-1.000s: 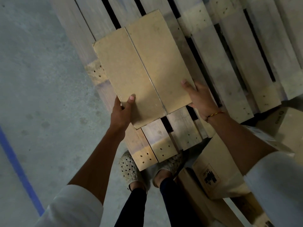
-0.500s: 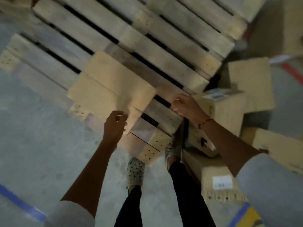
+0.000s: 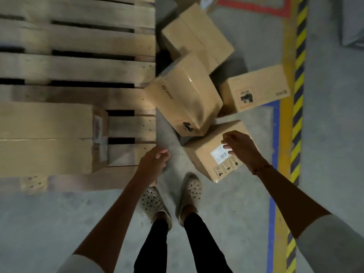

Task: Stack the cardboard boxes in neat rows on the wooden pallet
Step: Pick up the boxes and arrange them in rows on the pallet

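One box on the pallet, four waiting on the floor

One cardboard box (image 3: 45,138) lies flat on the near corner of the wooden pallet (image 3: 78,67), its long side square to the slats; the other slats in view carry nothing. Four more boxes sit in a loose heap on the concrete floor (image 3: 49,223) just beside the pallet's end: a labelled box (image 3: 212,154) nearest the feet, a tilted box (image 3: 185,101) leaning across it, a far box (image 3: 197,36) beyond, and a printed box (image 3: 256,87) beside the yellow-and-black floor stripe (image 3: 295,95).

The step in hand looks like fetching the next box; the placed one is untouched by either hand. The right hand (image 3: 239,148) hovers over the labelled box's top, fingers loosely curled and holding nothing, though the view is blurred and I cannot tell whether the fingertips touch the card. The left hand (image 3: 155,161) hangs over the gap between pallet and heap, fingers also loosely curled, gripping nothing.

The next move probably calls for both hands on opposite sides of the labelled box; the tilted box rests against it, so pulling it free may let that one slide. Once lifted, it should go flush beside the placed box to begin the row.
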Tool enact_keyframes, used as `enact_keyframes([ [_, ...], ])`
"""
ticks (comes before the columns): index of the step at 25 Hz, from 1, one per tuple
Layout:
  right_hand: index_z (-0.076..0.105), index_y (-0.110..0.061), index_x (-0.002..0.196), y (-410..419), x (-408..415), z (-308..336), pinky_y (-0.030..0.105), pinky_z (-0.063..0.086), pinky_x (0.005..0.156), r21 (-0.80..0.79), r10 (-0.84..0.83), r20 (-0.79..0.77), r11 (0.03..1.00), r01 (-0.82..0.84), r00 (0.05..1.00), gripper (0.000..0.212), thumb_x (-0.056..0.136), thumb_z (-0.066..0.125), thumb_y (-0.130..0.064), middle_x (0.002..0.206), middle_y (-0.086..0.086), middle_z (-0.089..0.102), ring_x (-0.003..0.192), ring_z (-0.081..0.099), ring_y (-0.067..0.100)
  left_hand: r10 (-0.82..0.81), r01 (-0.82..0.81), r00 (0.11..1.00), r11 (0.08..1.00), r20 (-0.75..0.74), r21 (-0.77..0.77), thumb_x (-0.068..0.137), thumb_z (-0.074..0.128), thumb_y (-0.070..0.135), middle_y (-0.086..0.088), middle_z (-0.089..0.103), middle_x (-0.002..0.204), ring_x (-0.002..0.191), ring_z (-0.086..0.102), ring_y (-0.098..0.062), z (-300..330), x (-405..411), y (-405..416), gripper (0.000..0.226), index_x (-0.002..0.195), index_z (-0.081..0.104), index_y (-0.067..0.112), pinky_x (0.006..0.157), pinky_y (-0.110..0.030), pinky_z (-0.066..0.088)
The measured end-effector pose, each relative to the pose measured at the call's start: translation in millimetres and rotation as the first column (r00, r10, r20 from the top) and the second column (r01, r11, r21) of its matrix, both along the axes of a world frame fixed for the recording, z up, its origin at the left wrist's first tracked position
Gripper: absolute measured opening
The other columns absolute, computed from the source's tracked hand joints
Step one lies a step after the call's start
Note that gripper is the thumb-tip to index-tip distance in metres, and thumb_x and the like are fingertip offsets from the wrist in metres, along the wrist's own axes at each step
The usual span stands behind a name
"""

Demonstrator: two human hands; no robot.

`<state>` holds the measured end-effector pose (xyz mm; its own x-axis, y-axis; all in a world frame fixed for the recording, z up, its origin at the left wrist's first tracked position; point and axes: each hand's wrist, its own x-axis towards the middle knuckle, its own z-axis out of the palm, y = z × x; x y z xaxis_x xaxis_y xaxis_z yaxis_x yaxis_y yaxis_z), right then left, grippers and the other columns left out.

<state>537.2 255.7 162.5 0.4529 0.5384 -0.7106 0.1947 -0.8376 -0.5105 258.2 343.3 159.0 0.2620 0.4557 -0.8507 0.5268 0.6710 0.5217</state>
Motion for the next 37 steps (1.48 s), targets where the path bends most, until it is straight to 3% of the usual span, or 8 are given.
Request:
enact_keyframes([
  [5,0.071,-0.017,0.101,-62.7,57.4,-33.3,0.031,0.054,0.072,-0.01,-0.133,0.198,0.99,0.137,0.971,0.016,0.098,0.056,-0.022,0.099,0.008,0.073,0.086,0.07,0.023,-0.041,0.036,0.996,0.997,-0.077,-0.065,0.101,0.059,0.026,-0.011,0.064,0.125,0.1,0.064,-0.019,-42.1,81.8,-28.5,0.018,0.118,0.057,0.023,0.079,-0.037,0.057],
  [9,0.065,-0.014,0.126,-81.5,101.3,-74.6,0.031,0.049,0.086,0.03,-0.132,0.289,0.991,0.129,0.948,0.032,0.096,0.064,-0.024,0.128,0.013,0.062,0.114,0.063,0.028,-0.007,-0.017,0.963,0.996,-0.269,-0.086,0.093,0.068,0.041,-0.009,0.053,0.139,0.124,0.054,-0.027,-82.1,118.4,-65.5,0.067,0.148,0.041,0.015,0.103,-0.048,0.05],
  [13,0.043,-0.016,0.151,-73.9,126.5,-100.3,0.033,0.046,0.097,-0.043,-0.04,0.162,0.998,0.047,0.986,0.059,0.098,0.061,-0.035,0.153,0.011,0.042,0.131,0.051,0.028,0.13,-0.206,0.949,0.945,-0.286,-0.255,0.097,0.061,0.046,-0.018,0.054,0.142,0.126,0.055,-0.033,-107.7,147.9,-86.0,0.057,0.142,0.049,0.012,0.1,-0.045,0.049],
  [20,0.054,-0.018,0.13,-89.4,132.1,-97.4,0.037,0.062,0.077,-0.047,0.049,0.042,0.998,-0.047,0.998,0.04,0.099,0.058,-0.042,0.105,0.006,0.072,0.087,0.072,0.023,0.149,-0.188,0.968,0.963,-0.201,-0.192,0.094,0.066,0.04,-0.007,0.069,0.119,0.116,0.063,-0.029,-88.9,166.5,-87.9,0.043,0.131,0.053,0.022,0.098,-0.055,0.053],
  [25,0.059,-0.025,0.128,-116.1,114.0,-12.8,0.044,0.062,0.083,0.135,-0.227,-0.052,0.963,0.232,0.973,0.055,0.085,0.065,-0.059,0.114,0.001,0.068,0.102,0.069,0.023,0.083,-0.078,0.994,0.995,-0.075,0.066,0.098,0.062,0.035,0.003,0.068,0.103,0.089,0.064,-0.011,4.9,168.7,-68.9,0.034,0.129,0.053,0.024,0.072,-0.034,0.053],
  [29,0.038,-0.047,0.147,-115.1,92.5,94.6,0.05,0.064,0.071,0.061,-0.388,-0.182,0.912,0.404,0.903,0.073,0.084,0.053,-0.08,0.128,-0.001,0.064,0.104,0.067,0.022,-0.058,0.008,0.986,0.953,0.159,0.302,0.096,0.06,0.04,0.002,0.067,0.123,0.111,0.067,-0.019,115.0,148.3,-58.4,0.04,0.135,0.056,0.03,0.08,-0.035,0.059],
  [33,0.058,-0.046,0.129,-124.2,49.3,207.7,0.06,0.06,0.08,0.008,-0.539,-0.507,0.777,0.629,0.673,0.057,0.09,0.034,-0.081,0.132,0.001,0.063,0.112,0.063,0.031,-0.412,0.233,0.9,0.726,0.139,0.647,0.094,0.054,0.042,0.006,0.046,0.136,0.122,0.047,0.011,238.0,102.0,-38.1,0.058,0.15,0.037,0.036,0.085,-0.012,0.05],
  [37,0.059,-0.033,0.134,-104.5,-1.3,292.9,0.064,0.055,0.084,-0.01,-0.58,-0.684,0.614,0.789,0.442,0.079,0.084,0.032,-0.087,0.123,0.009,0.062,0.11,0.061,0.038,-0.553,0.314,0.833,0.482,0.006,0.818,0.095,0.049,0.043,-0.002,0.037,0.158,0.143,0.036,0.002,344.4,37.9,-16.1,0.071,0.157,0.031,0.015,0.109,-0.011,0.036],
])
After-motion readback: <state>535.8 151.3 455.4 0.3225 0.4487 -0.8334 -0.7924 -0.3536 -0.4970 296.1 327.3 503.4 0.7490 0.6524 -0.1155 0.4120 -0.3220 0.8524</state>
